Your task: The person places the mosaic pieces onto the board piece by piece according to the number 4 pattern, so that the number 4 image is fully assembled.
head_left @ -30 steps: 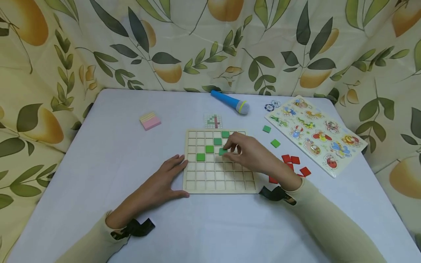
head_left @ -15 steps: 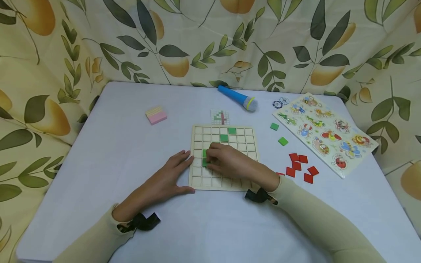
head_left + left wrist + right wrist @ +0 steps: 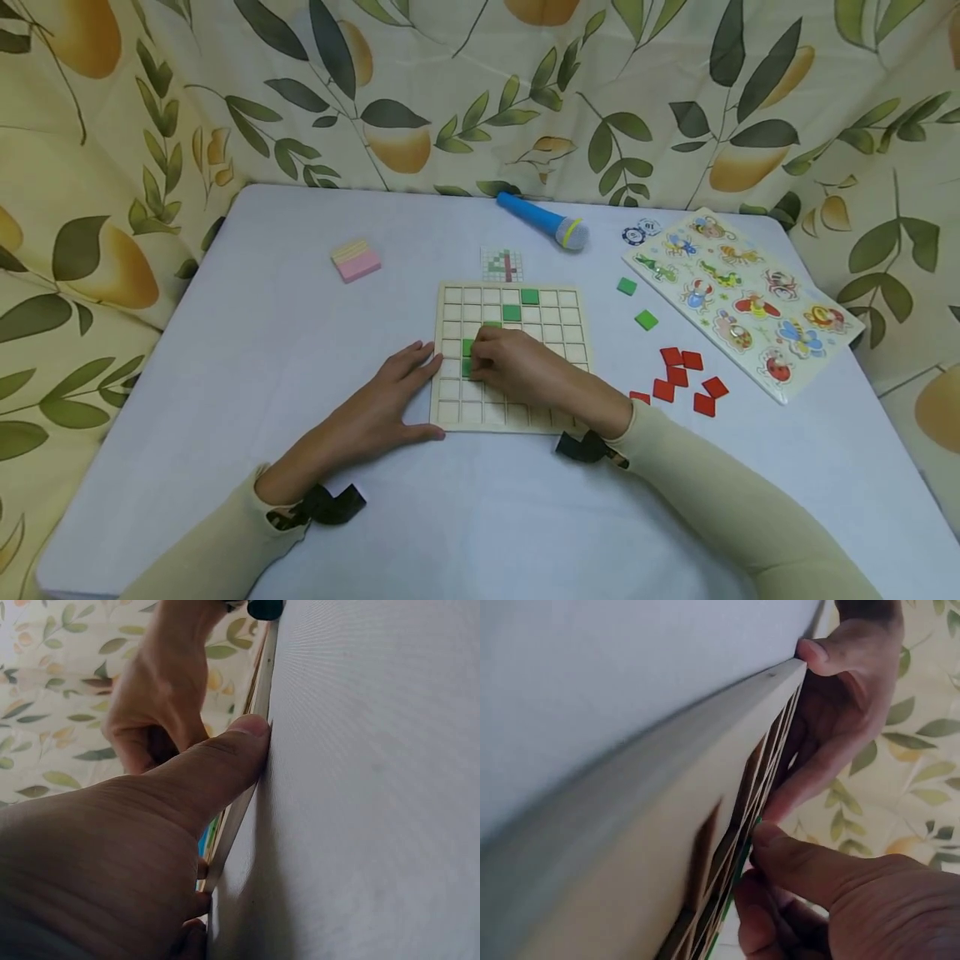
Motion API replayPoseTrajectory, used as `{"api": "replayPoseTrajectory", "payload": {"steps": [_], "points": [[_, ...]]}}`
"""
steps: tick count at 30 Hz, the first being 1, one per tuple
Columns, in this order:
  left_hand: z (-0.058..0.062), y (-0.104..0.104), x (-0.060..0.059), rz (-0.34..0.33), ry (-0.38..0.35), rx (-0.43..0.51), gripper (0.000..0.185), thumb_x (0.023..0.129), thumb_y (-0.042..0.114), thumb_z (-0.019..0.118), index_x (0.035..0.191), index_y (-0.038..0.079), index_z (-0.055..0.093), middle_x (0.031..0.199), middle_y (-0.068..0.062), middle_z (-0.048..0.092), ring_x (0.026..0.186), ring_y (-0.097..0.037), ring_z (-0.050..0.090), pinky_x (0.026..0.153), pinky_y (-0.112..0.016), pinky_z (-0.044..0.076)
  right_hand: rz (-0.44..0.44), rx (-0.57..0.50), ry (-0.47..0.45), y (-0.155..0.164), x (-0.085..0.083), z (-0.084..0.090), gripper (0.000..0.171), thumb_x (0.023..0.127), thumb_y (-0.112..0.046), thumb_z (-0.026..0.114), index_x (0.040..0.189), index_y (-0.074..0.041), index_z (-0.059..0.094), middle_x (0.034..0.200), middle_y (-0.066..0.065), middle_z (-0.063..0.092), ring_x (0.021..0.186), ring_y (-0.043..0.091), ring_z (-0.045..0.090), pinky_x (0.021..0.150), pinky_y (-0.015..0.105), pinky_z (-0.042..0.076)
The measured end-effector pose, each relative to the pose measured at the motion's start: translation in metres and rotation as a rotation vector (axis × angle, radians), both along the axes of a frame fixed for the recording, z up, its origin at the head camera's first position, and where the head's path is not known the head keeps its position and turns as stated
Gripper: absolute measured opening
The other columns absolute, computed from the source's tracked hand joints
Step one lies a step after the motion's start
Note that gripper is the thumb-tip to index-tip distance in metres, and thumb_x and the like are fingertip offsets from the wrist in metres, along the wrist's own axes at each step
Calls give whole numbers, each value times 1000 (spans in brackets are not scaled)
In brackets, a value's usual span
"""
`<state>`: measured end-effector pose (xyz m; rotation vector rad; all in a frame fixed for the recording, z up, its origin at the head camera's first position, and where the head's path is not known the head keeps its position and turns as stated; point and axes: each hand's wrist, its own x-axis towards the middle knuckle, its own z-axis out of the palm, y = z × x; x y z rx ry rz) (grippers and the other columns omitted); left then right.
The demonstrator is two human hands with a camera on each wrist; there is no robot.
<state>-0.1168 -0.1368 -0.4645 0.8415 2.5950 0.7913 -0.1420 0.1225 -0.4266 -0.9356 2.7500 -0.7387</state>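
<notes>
A wooden grid board lies on the table in the head view, with several green tiles in a diagonal run across its cells. My right hand is over the board's left half, its thumb and fingertips pinching a green tile at a cell just below the run's lowest tile. The right wrist view shows the thumb against the board's surface. My left hand rests along the board's left edge, fingers extended and thumb at the near corner. The right hand hides the middle cells.
Right of the board lie loose red tiles and two green tiles. A small pattern card sits behind it. Farther out are a toy microphone, a picture board, round chips and a pink-and-yellow block.
My right hand has carried the green tile left and nearer, from above the board's middle down to a left-side cell. During the last half second it barely moves. My left hand stays at the edge.
</notes>
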Motion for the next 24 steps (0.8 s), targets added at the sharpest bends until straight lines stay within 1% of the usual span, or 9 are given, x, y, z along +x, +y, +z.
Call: {"api": "replayPoseTrajectory", "payload": {"steps": [3,6,9,12,16,18,19,21,24], "points": [[0,1,1,5,3,-2,108,84,47,90,168,12,32,180,-6,22,168,-32,18,128,-52,39,-42,-71,8,11,6,3,5,98,-13,79,94,-15,77,99,-4,69,86,7,62,78,25,57],[-2,2,2,10,8,-6,108,83,46,91,168,12,33,180,-7,22,168,-33,18,127,-51,40,-160,-217,60,35,15,6,5,98,-12,78,100,-16,75,100,-4,70,88,6,62,79,23,57],[-3,2,4,19,3,-5,108,84,45,91,168,11,32,180,-8,21,168,-33,17,127,-52,40,-350,-401,146,67,25,6,9,99,-6,75,106,-10,73,102,0,72,89,3,63,82,17,54],[-4,-1,6,32,6,7,107,85,43,90,168,11,31,180,-8,21,168,-34,17,127,-53,39,-600,-562,213,95,27,3,12,102,-6,70,113,-3,70,105,-1,71,90,2,64,82,11,51],[-5,-2,8,35,8,21,107,85,42,91,168,10,32,179,-10,22,168,-35,18,128,-54,39,-899,-717,216,120,22,-7,25,108,-17,64,126,0,66,110,-8,67,95,5,65,82,10,52],[-6,-2,8,29,11,21,107,85,42,91,168,10,32,179,-11,22,168,-35,18,127,-54,39,-997,-736,202,127,19,-14,28,109,-20,62,130,-2,65,115,-6,68,98,7,63,82,10,51],[-6,-2,7,25,11,17,107,85,43,91,168,10,32,179,-10,22,168,-35,18,127,-53,39,-1040,-709,191,130,19,-17,29,109,-22,61,132,-4,65,119,-4,68,101,7,62,84,10,50],[-5,-1,6,16,16,7,108,85,44,91,168,10,31,179,-10,21,168,-34,18,127,-53,40,-1101,-625,174,135,18,-22,30,110,-23,59,135,-8,65,128,2,66,104,10,57,86,14,47],[-3,0,3,-4,26,-1,108,85,45,90,168,11,31,180,-9,21,168,-34,17,126,-52,41,-1163,-441,136,141,19,-24,35,110,-24,58,143,-12,62,143,10,58,112,17,52,89,22,43]]}}
